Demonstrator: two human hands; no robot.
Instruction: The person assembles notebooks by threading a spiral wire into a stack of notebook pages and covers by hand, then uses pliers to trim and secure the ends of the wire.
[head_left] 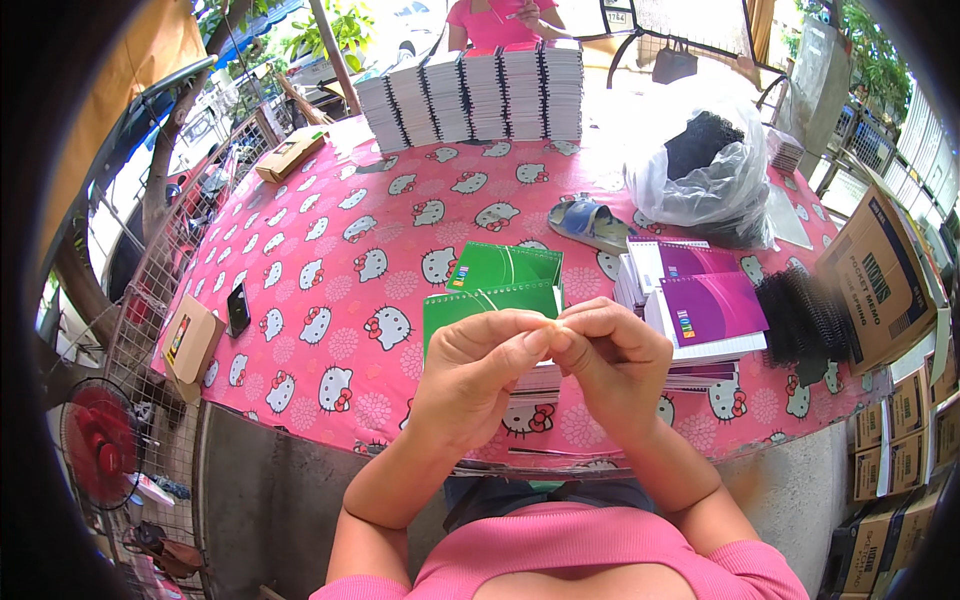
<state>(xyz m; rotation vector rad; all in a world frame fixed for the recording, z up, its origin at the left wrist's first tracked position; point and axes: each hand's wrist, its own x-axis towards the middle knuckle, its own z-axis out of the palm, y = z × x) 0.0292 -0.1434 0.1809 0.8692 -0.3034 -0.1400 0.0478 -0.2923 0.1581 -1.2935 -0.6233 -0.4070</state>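
Note:
My left hand (470,370) and my right hand (618,365) meet in front of me over the table's near edge. Thumbs and forefingers of both are pinched together at the same spot. Whatever sits between the fingertips is too small to make out. Just beyond and below them lie green spiral notebooks (508,267), stacked and partly hidden by my hands. To the right of my right hand are stacks of purple-covered notebooks (712,308). Beside those, a bundle of black plastic binding coils (803,315) leans by a carton.
A pink patterned tablecloth (290,350) covers the table. Tall stacks of bound notebooks (480,95) stand at the far side, before a person in pink (495,22). A clear bag (680,195) of black coils, a blue slipper (592,222), a brown carton (880,275) and a phone (238,310) also lie there.

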